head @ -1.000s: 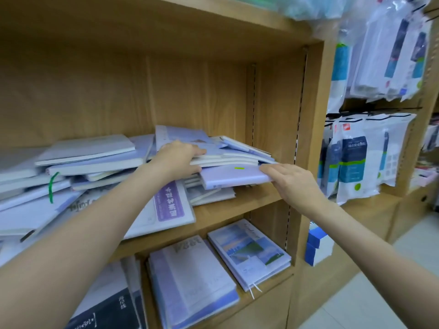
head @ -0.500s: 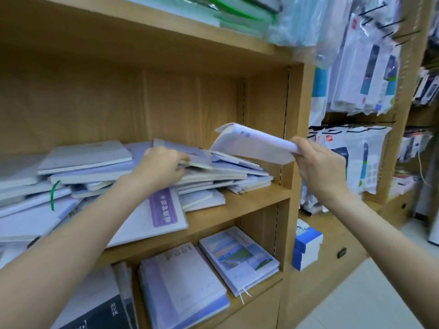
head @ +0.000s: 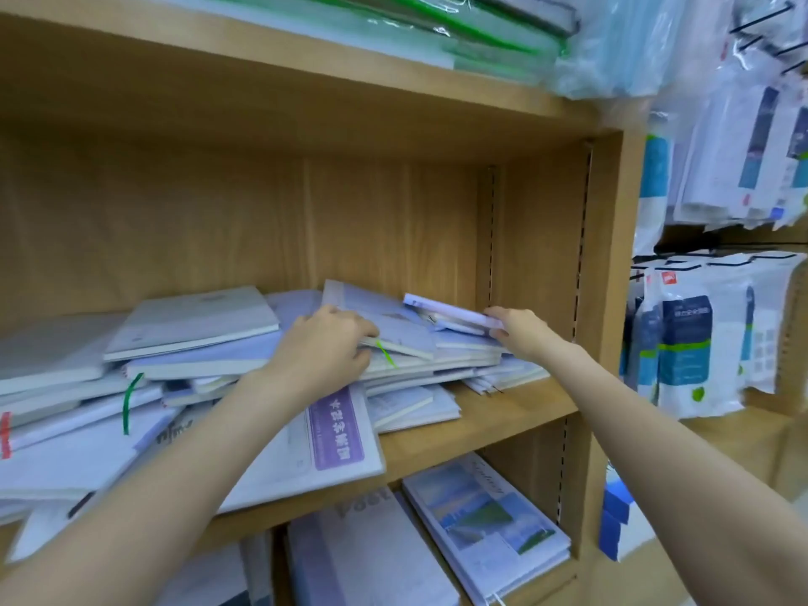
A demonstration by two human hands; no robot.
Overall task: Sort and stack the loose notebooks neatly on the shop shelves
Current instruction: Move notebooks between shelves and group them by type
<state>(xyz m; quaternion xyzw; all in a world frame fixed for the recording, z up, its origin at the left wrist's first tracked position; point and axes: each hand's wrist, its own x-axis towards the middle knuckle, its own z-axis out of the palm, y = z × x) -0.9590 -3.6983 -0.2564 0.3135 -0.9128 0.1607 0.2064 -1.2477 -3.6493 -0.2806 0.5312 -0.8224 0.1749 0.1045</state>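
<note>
a wooden shop shelf unit (head: 516, 413) fills the view, its middle shelf heaped with loose notebooks (head: 196, 360) in pale lilac, grey and white, lying flat at mixed angles and overlapping one another. on the left of the heap a grey-covered notebook (head: 196, 321) sits on top, and a green ribbon (head: 127, 400) hangs down over the edges below it. at the front a large white notebook with a purple label (head: 336, 430) juts out past the shelf edge.

the left hand (head: 323, 347) rests on the middle of the heap, fingers curled over the edge of a lilac notebook (head: 376, 312) that lies tilted on top, its thumb under that edge by a thin green marker (head: 387, 354). the right hand (head: 520, 332) is at the right end of the heap, near the side panel, pinching the end of a slim white and lilac notebook (head: 441, 310) that lies slanted on the uppermost books.

on the shelf below, a lilac notebook with pale lettering (head: 371, 548) and a landscape-cover notebook (head: 489, 522) lie side by side. plastic-wrapped green folders (head: 459, 28) lie on the top shelf. to the right, packaged goods in white and blue bags (head: 686, 343) hang on hooks, and a blue box (head: 616, 518) sits low beside the unit.
</note>
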